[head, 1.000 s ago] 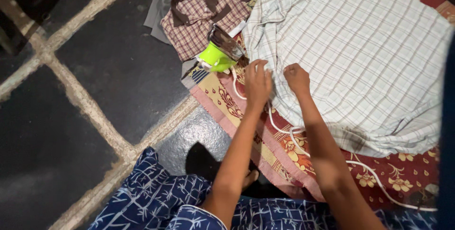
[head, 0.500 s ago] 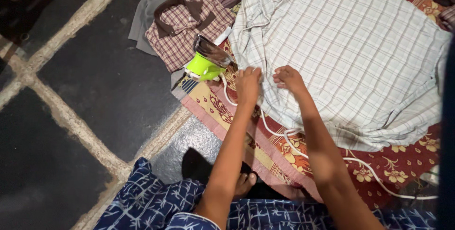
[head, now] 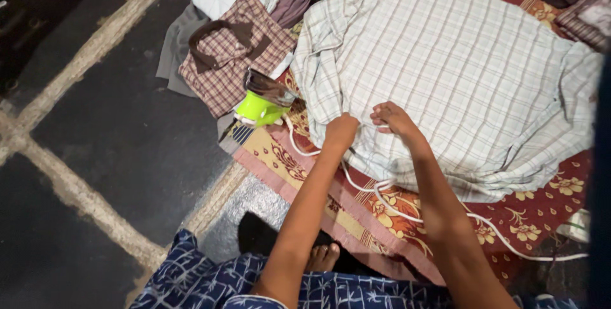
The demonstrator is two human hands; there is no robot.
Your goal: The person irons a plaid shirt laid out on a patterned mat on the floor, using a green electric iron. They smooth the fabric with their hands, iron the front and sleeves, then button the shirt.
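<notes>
**Straightening the shirt's edge**

Both hands work the near edge of the checked shirt (head: 458,73) spread on the red mat (head: 541,210). The left hand (head: 342,132) bunches cloth in closed fingers; the right hand (head: 391,118) pinches it with curled fingers. The iron (head: 262,102) stands just left, so smoothing looks like the step in hand.

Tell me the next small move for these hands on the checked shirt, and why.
Probably draw the near edge of the checked shirt flat: both the left hand and the right hand pinch it there, the cloth is bunched beside them, and the green iron stands parked.
</notes>
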